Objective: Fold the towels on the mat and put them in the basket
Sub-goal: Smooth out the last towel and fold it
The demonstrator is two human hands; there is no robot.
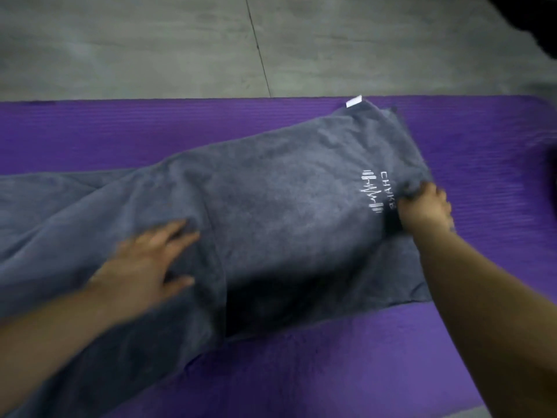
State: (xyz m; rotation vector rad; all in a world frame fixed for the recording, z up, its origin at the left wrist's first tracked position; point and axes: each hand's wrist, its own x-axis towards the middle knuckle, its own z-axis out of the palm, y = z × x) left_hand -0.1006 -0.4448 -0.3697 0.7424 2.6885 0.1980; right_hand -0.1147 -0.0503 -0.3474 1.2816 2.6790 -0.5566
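A long grey towel (271, 212) with white embroidery and a white tag at its far corner lies across the purple mat (150, 131), folded over on itself lengthwise. My left hand (150, 257) rests flat on the towel's middle, fingers spread. My right hand (425, 206) grips the bunched right edge of the towel, just beside the embroidery. The towel's left end runs out of view. No basket is in view.
Grey concrete floor (180, 46) with a thin seam lies beyond the mat's far edge. A dark object (530, 22) fills the top right corner. Bare mat shows in front of the towel and to its right.
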